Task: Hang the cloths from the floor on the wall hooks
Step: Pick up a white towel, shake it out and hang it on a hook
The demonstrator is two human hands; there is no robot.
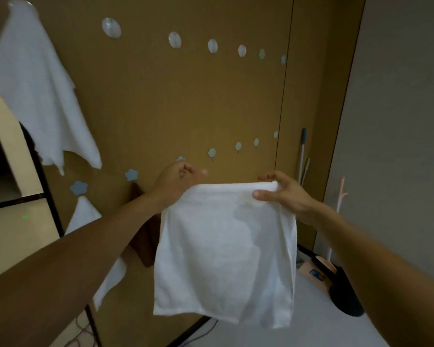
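Observation:
A white cloth (223,254) hangs spread in front of the brown wall panel (186,101), held by its top edge. My left hand (178,181) grips the top left corner, just below a blue flower-shaped hook (181,159). My right hand (283,194) pinches the top right corner. An upper row of round white hooks (174,40) and a lower row of blue flower hooks (212,152) cross the panel. Another white cloth (40,96) hangs from the top left hook. A second white cloth (85,216) and a brown cloth (144,241) hang on lower hooks behind my left arm.
A mop handle (302,151) leans in the corner where the panel meets the grey wall (398,121). A dark dustpan and brush (341,289) lie on the pale floor at the right. A dark-framed shelf unit (45,186) stands at the left, cables below it.

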